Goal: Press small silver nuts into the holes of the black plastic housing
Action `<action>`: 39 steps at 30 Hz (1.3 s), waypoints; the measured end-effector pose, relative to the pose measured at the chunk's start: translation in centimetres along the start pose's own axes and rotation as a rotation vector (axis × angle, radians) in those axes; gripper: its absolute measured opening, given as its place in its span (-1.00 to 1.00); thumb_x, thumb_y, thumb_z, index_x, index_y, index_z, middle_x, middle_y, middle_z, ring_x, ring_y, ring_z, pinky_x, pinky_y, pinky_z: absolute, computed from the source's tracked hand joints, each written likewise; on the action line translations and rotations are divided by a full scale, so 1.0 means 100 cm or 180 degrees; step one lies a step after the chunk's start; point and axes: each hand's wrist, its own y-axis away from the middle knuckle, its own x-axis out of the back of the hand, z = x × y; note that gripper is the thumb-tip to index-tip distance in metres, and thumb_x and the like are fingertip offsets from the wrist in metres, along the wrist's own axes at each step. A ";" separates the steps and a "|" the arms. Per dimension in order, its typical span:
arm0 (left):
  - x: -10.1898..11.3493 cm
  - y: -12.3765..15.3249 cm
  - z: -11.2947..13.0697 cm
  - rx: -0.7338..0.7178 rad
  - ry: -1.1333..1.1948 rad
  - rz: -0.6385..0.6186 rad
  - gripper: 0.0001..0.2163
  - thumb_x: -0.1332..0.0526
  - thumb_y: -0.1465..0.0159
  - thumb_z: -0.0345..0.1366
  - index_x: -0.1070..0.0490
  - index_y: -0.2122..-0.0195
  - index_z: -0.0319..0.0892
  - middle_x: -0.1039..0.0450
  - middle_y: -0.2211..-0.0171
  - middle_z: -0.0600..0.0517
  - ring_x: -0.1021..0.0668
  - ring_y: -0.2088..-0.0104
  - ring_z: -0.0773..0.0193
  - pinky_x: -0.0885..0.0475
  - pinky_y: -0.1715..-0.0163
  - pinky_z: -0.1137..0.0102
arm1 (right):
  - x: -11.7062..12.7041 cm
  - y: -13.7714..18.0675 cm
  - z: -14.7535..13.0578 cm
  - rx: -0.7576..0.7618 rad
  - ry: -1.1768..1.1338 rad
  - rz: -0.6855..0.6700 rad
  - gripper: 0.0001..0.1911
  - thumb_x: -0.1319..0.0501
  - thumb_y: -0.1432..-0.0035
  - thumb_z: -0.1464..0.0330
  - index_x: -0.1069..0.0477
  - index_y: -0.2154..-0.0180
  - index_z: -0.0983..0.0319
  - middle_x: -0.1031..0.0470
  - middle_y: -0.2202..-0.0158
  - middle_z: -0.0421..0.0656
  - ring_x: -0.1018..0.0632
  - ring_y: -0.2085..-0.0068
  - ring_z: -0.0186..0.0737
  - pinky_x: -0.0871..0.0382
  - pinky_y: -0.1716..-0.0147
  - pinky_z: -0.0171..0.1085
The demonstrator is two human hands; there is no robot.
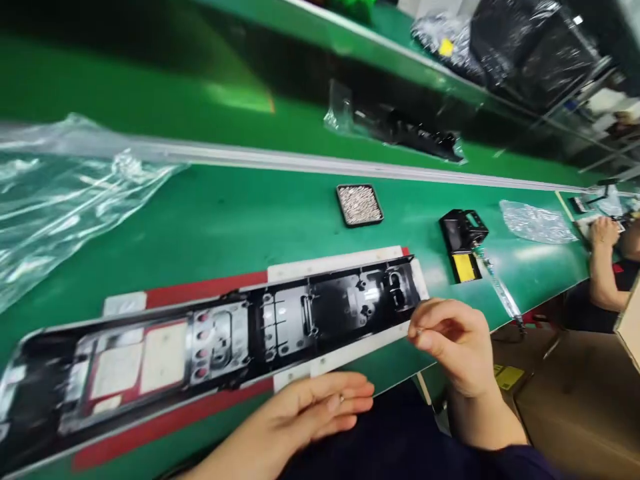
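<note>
Both hands sit at the near edge of the green surface (225, 220). Her left hand (310, 410) lies open, palm up, with a small screw (342, 399) resting on the fingers. Over at the right hand (453, 340), fingers curl closed, thumb and forefinger pinching another tiny screw (419, 329) just beside the end of the long black panel (240, 333). That panel lies flat on a red and white mat (200, 290). Beyond it stands a small tray of screws (359, 204), and a black and yellow tool (463, 243) lies to the right. A co-worker's hand (603, 232) rests farther along.
</note>
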 end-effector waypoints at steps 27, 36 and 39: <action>-0.006 0.005 0.009 -0.0001 -0.0670 -0.0478 -0.49 -0.14 -0.22 0.11 -0.36 -0.08 -0.08 -0.42 -0.11 0.00 -0.43 -0.14 0.13 -0.29 -0.20 0.27 | 0.005 -0.034 0.000 0.0013 0.3085 -0.1146 -0.83 -0.12 -0.28 0.69 -0.46 0.24 0.44 -0.25 0.18 -0.18 -0.28 0.15 -0.38 -0.18 0.13 -0.40; 0.000 0.007 -0.002 -0.0293 0.0080 -0.0849 -0.56 -0.20 -0.27 -0.02 -0.32 -0.14 0.02 -0.35 -0.19 0.00 -0.35 -0.21 0.12 -0.26 -0.22 0.25 | 0.009 -0.038 0.001 0.0039 0.3118 -0.1253 -0.84 -0.16 -0.28 0.68 -0.48 0.19 0.44 -0.25 0.16 -0.16 -0.27 0.17 -0.37 -0.17 0.16 -0.39; 0.002 0.009 -0.004 -0.0481 0.0394 -0.1115 -0.58 -0.20 -0.30 -0.10 -0.27 -0.18 0.06 -0.29 -0.23 0.02 -0.30 -0.25 0.11 -0.25 -0.22 0.24 | 0.011 -0.026 -0.005 0.0050 0.3025 -0.1063 -0.82 -0.28 -0.27 0.63 -0.44 0.09 0.40 -0.24 0.15 -0.12 -0.33 0.14 -0.32 -0.21 0.07 -0.34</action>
